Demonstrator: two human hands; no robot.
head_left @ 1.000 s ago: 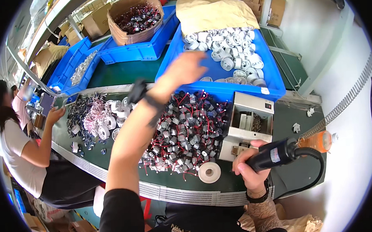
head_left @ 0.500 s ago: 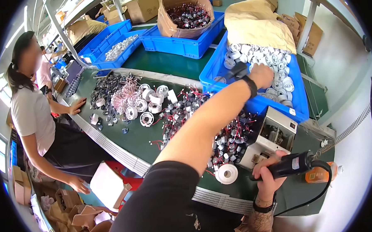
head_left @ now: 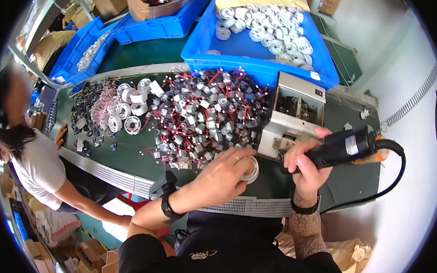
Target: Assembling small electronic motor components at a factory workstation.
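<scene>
My left hand (head_left: 222, 178) is low over the table with its fingers curled on a white round plastic housing (head_left: 252, 170). The hand hides much of that housing, so I cannot tell whether it is lifted off the table. My right hand (head_left: 307, 166) grips a black electric screwdriver (head_left: 343, 148), held sideways with its cable end toward the right. The screwdriver's tip is hidden by the fist. Just beyond both hands stands a metal box (head_left: 295, 116) with small parts in its open top. Left of it spreads a heap of small motors with red wires (head_left: 203, 115).
A blue bin (head_left: 254, 61) holding white housings stands at the back. White rings (head_left: 132, 124), pink wires (head_left: 102, 110) and dark parts lie on the left. A coiled spring cord (head_left: 412, 99) hangs at the right. A co-worker (head_left: 39, 168) is at the left.
My left hand has come back from the blue bin to the white housing near the table's front edge. My right hand still holds the screwdriver. The view has tilted downward.
</scene>
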